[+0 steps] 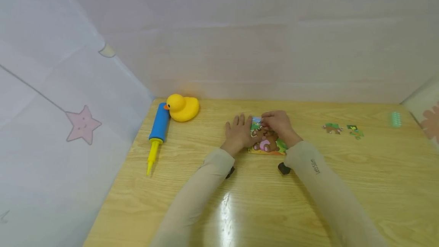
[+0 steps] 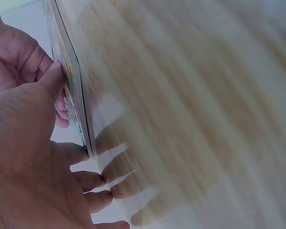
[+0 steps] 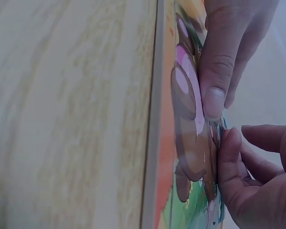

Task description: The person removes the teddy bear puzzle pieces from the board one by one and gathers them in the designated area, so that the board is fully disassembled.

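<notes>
A jigsaw puzzle [image 1: 267, 146] with brown bears lies in a thin tray with a pale edge [image 3: 153, 124] on the table. My left hand [image 1: 239, 134] lies on its left side, fingers spread on the tabletop and thumb over the picture. The left wrist view shows that thumb [image 2: 55, 78] against the puzzle's face. Over the puzzle's upper right part is my right hand [image 1: 279, 124], fingers bent and fingertips down at the picture. The right wrist view shows these bent fingers [image 3: 248, 176] touching the surface; whether they pinch a piece is hidden.
Loose puzzle pieces [image 1: 332, 128] lie to the right, with more pieces [image 1: 354, 130] beside them. A small pale green object [image 1: 396, 119] sits at the far right. A yellow rubber duck [image 1: 183, 108] and a blue and yellow hand pump [image 1: 159, 127] are at the back left, near the wall.
</notes>
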The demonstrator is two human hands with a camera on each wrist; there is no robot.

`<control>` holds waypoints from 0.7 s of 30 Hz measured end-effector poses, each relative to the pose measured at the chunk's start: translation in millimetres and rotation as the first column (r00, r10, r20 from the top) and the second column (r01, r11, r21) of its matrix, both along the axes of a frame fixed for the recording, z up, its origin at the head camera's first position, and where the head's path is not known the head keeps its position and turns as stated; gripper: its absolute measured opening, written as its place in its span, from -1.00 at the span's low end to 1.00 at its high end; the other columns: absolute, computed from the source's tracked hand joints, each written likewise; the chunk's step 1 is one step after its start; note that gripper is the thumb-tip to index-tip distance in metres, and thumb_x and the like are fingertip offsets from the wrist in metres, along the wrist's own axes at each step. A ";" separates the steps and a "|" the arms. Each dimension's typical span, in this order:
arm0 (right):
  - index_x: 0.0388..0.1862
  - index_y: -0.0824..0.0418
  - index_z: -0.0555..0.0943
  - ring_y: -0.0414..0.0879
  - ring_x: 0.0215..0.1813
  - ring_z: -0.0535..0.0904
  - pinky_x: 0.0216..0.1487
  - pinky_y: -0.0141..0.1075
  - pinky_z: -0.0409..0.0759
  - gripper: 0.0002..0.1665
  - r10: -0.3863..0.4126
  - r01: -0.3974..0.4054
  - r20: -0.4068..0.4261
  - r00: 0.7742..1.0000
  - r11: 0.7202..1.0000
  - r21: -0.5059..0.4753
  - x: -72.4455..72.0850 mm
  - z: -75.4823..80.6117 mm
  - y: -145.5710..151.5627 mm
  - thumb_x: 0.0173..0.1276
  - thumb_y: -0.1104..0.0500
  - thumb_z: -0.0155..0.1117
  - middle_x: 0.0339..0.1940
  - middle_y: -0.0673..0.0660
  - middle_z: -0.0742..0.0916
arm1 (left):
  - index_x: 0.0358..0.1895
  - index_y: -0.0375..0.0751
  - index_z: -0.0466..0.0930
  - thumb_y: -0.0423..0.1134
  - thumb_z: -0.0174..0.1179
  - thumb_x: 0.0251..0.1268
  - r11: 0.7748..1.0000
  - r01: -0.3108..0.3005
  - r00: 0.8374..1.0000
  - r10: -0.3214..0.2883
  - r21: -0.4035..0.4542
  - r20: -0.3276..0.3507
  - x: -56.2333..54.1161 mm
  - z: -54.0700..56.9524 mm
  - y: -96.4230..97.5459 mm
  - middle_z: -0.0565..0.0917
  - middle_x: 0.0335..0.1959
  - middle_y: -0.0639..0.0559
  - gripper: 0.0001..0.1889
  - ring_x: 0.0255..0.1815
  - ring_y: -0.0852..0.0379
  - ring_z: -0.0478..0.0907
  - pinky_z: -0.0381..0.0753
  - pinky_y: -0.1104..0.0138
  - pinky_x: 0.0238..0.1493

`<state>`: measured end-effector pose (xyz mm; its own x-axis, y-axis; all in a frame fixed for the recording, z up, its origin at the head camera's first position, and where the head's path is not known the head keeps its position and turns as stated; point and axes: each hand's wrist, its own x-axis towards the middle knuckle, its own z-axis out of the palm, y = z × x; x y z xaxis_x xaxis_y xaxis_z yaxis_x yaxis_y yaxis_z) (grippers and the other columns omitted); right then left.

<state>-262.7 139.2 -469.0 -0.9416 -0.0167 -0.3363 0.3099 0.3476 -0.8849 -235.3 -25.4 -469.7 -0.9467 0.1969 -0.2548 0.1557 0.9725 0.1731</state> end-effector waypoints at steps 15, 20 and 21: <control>0.19 0.32 0.67 -0.26 -0.44 0.68 -0.30 -0.40 0.70 -0.63 0.007 -0.007 0.004 1.000 0.999 0.048 -2.4 2.3 -1.8 0.50 0.19 0.21 -0.29 0.08 0.78 | 0.64 0.13 0.04 0.54 0.09 0.21 1.000 0.001 0.999 0.000 0.019 -0.054 -1.7 -1.4 -2.1 0.10 0.67 -0.03 0.02 0.69 -0.03 -0.01 0.02 -0.23 0.59; 0.20 0.34 0.65 -0.23 -0.40 0.70 -0.28 -0.36 0.73 -0.63 0.032 -0.033 0.019 0.999 0.999 0.020 -2.6 2.8 -0.5 0.51 0.20 0.20 -0.27 0.08 0.77 | 0.64 0.17 0.03 0.54 0.06 0.23 1.000 -0.006 0.998 0.006 0.004 -0.057 -2.1 -2.4 -2.0 0.10 0.67 0.02 -0.01 0.68 0.01 -0.01 0.04 -0.21 0.58; 0.20 0.34 0.64 -0.22 -0.39 0.71 -0.28 -0.35 0.73 -0.63 0.036 -0.037 0.023 0.999 0.999 0.010 -2.6 3.1 -0.2 0.52 0.20 0.19 -0.26 0.09 0.77 | 0.64 0.17 0.03 0.54 0.06 0.23 1.000 -0.006 0.998 0.006 0.001 -0.056 -2.1 -2.6 -2.1 0.09 0.67 0.02 -0.01 0.68 0.01 -0.01 0.05 -0.21 0.58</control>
<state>-265.3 138.9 -465.9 -0.9326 -0.0472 -0.3579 0.3168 0.3685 -0.8740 -237.4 -27.5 -472.3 -0.9607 0.1916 -0.2011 0.1595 0.9733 0.1651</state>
